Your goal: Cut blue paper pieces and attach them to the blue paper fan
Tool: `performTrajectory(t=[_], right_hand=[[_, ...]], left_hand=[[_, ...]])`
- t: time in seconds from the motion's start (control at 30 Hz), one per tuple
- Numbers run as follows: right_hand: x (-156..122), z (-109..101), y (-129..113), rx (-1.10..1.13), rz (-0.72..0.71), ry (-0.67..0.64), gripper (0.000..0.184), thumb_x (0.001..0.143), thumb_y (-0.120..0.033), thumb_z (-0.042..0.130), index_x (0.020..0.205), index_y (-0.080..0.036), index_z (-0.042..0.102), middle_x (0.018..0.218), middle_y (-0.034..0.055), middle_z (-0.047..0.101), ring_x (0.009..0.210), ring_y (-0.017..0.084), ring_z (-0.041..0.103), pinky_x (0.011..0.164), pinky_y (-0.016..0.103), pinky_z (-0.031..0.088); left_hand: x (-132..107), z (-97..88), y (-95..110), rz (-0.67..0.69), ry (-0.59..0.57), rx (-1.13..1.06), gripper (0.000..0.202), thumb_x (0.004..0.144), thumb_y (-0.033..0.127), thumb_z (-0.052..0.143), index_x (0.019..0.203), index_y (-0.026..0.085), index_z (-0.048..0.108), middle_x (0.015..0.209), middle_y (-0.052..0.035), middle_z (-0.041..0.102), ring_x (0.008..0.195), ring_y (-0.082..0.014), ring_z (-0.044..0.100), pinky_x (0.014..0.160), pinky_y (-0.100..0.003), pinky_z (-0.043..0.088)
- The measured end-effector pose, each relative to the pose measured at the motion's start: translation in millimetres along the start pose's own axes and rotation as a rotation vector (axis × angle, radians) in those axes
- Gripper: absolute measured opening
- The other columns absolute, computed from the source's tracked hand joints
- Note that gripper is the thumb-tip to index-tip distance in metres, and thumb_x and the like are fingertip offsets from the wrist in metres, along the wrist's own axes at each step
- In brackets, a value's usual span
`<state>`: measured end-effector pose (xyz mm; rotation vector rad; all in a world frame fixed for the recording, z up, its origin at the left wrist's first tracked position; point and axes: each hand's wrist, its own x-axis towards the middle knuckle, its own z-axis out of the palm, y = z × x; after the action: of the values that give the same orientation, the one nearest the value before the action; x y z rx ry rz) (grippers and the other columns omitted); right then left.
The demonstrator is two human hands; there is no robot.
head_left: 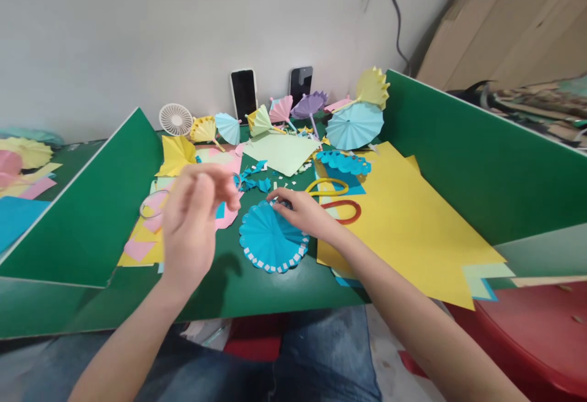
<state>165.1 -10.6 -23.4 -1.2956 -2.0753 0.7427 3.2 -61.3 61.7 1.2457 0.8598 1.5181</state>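
Observation:
A blue pleated paper disc (270, 237) with a scalloped rim lies on the green table, small white squares along its near edge. My right hand (298, 209) is at the disc's far rim, its index finger and thumb closed on the edge. My left hand (192, 224) is raised to the left of the disc, clear of it. Its fingers are curled in; whatever they may hold is hidden. Scissors with one yellow and one red handle loop (342, 211) lie beside my right hand, their blades out of sight.
Yellow paper sheets (403, 230) cover the right side. Blue scraps (254, 178) lie beyond the disc. Small paper umbrellas (309, 106), a white fan (176, 120) and two phones (244, 93) line the back. Green panels (92, 206) wall both sides. A clear ring (153, 205) lies left.

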Motion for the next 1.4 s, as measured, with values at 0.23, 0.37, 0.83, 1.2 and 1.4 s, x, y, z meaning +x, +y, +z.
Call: performTrajectory(t=[0.23,0.37,0.83,1.2,1.4], right_hand=[[0.3,-1.4,-0.8,0.047,0.013,-0.01,0.019,0.077,-0.019,0.042,0.09,-0.018,0.056,0.072,0.0014,0.059,0.062,0.011,0.05,0.057,0.021,0.035],[-0.3,-1.7,0.8,0.121,0.004,-0.034,0.019,0.076,-0.019,0.043,0.089,-0.017,0.056,0.076,0.0013,0.059,0.064,0.011,0.049,0.058,0.022,0.035],[-3.1,0.4,-0.4,0.374,-0.027,-0.029,0.007,0.073,-0.022,0.047,0.078,-0.018,0.047,0.074,0.0001,0.052,0.071,0.011,0.05,0.061,0.023,0.038],[-0.7,-0.4,-0.4,0.401,-0.016,0.108,0.015,0.072,-0.014,0.036,0.08,-0.017,0.048,0.071,0.0002,0.05,0.065,0.01,0.048,0.058,0.022,0.037],[1.1,-1.1,5.6,0.064,0.058,0.224,0.015,0.067,-0.009,0.029,0.059,-0.02,0.036,0.056,-0.0013,0.042,0.054,0.012,0.04,0.052,0.024,0.03]], left_hand=[[32.5,-21.2,-51.9,-0.333,-0.05,-0.007,0.018,0.07,0.032,0.056,0.069,0.014,0.054,0.059,0.0012,0.05,0.052,-0.0062,0.047,0.049,-0.019,0.038],[30.7,-26.7,-60.9,-0.394,-0.077,0.063,0.019,0.066,0.031,0.06,0.065,0.015,0.048,0.055,0.0033,0.047,0.049,-0.0056,0.045,0.048,-0.018,0.036],[29.7,-30.8,-87.0,-0.253,-0.278,0.622,0.029,0.076,0.041,0.041,0.066,0.015,0.052,0.065,0.0,0.054,0.061,-0.0104,0.049,0.057,-0.022,0.037],[20.2,-23.1,-92.3,-0.43,-0.395,0.594,0.025,0.064,0.035,0.056,0.079,0.015,0.054,0.076,0.0004,0.055,0.069,-0.0132,0.05,0.063,-0.024,0.039],[21.9,-24.6,-92.0,-0.422,-0.357,0.557,0.02,0.062,0.033,0.057,0.074,0.017,0.053,0.073,0.0026,0.052,0.068,-0.0111,0.047,0.059,-0.02,0.037]])
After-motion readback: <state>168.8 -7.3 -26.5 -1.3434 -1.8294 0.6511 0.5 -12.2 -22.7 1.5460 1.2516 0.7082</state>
